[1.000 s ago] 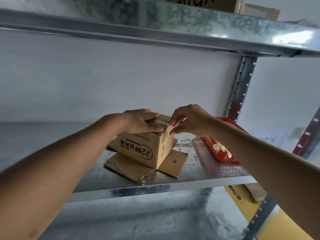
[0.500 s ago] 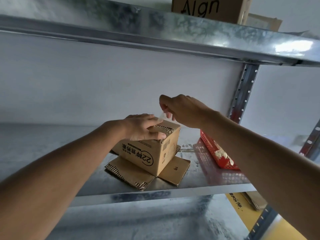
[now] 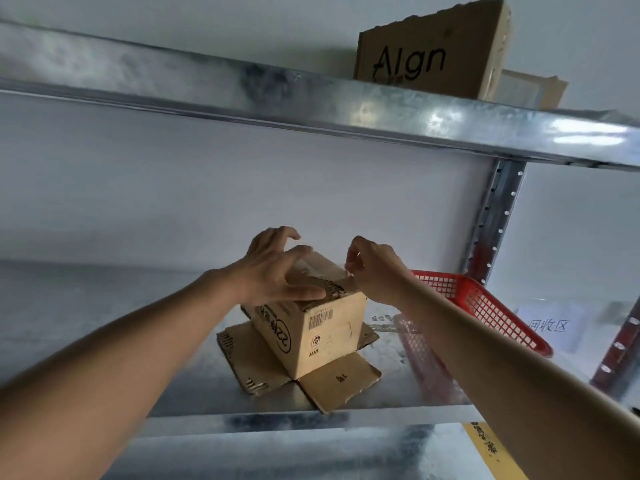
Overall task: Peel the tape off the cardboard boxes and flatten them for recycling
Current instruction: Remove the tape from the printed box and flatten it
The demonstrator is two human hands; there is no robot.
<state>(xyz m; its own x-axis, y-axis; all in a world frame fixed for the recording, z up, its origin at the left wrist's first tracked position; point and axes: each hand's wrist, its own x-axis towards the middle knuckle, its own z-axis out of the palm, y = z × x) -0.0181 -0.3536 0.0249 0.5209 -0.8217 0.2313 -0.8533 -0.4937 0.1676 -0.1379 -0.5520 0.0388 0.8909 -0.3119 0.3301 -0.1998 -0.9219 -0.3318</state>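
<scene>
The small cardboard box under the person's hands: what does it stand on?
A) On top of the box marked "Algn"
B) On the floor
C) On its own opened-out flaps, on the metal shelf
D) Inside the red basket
C: the small cardboard box stands on its spread flaps on the metal shelf, beside the red basket.

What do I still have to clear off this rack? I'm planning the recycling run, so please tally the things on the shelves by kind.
Cardboard boxes: 2, the small box under both hands and the "Algn" box on the upper shelf
Red plastic baskets: 1
Paper signs: 1
Total: 4
</scene>
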